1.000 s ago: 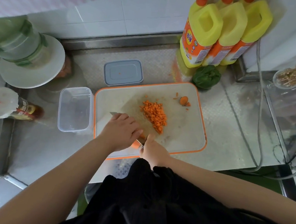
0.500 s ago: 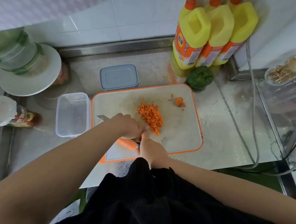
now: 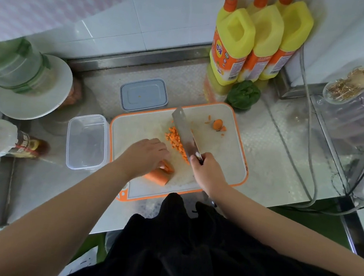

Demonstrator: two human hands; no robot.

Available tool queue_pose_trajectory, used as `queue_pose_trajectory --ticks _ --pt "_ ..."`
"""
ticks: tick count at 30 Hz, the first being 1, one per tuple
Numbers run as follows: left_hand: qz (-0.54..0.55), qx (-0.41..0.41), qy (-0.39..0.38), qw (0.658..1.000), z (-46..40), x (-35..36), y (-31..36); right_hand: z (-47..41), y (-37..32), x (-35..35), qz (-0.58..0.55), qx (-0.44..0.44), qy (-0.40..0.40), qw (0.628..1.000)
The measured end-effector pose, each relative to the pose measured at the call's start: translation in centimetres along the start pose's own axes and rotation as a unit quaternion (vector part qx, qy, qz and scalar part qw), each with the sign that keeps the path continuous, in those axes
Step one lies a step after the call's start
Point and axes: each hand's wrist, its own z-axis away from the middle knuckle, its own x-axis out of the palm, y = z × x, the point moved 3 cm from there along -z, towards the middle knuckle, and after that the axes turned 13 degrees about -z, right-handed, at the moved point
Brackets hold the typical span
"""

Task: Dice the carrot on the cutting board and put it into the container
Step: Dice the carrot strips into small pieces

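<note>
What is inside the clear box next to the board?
Nothing shows inside the clear box; only the counter shows through its bottom. The carrot dice lie on the board.

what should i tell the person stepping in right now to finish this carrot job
Left hand: fingers holding down the uncut carrot piece near the front of the cutting board.
Right hand: gripping the knife, blade angled over the board beside the diced carrot.
Done: a pile of dice sits mid-board; the carrot end and scraps lie at the far right corner.
Left: dice the remaining piece, then move all the dice into the clear container, which stands at the board's left edge and looks empty. Its lid lies behind the board.
</note>
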Motion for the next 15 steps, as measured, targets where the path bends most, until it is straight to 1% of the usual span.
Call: queue_pose_trajectory --ticks 2,3,4,8,15 --pt "-0.029 0.021 -0.142 0.989 -0.8 0.9 0.3 -0.1 0.0 -0.3 -0.004 0.000 0.012 1.000" --pt "-0.045 0.027 -0.190 0.980 -1.3 1.0 0.3 -0.1 0.0 -0.4 -0.002 -0.002 0.016 1.000" --pt "-0.060 0.035 -0.223 0.972 -1.8 1.0 0.3 -0.1 0.1 -0.4 0.001 -0.004 0.018 1.000" --pt "-0.100 0.077 -0.235 0.964 -3.1 0.9 0.5 0.0 0.5 -0.6 0.014 -0.005 0.018 1.000" --pt "-0.106 0.126 -0.253 0.953 -3.2 1.6 0.3 0.0 0.5 -1.0 0.058 -0.023 0.024 0.998"
